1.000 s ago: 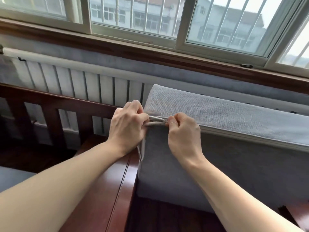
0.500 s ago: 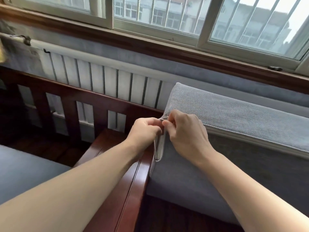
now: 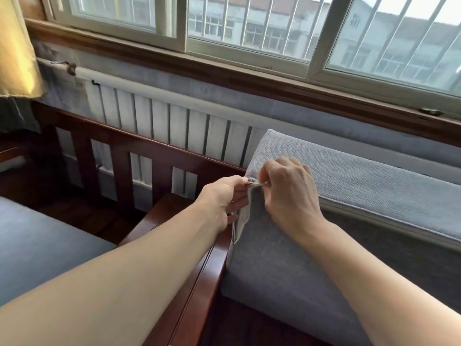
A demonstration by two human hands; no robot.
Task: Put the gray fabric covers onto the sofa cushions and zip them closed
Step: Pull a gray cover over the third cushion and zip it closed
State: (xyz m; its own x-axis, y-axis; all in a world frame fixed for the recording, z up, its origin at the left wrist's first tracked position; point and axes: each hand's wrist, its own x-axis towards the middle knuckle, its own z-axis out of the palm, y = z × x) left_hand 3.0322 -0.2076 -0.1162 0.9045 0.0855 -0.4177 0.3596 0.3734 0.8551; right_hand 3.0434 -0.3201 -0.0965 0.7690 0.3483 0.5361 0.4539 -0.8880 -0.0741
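No legible text, labels, brand marks or nos. anywhere in view; gray fabric cover (image 3: 349, 196), wooden sofa frame (image 3: 189, 278), window frame (image 3: 249, 53) all unmarked.

Barred window (image 3: 274, 28) above white radiator (image 3: 174, 126); dark wooden sofa frame (image 3: 149, 151); daylight.

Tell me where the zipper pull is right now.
In the head view it sits center frame: the zipper pull is at the cushion's upper left corner, pinched between the left hand and right hand.
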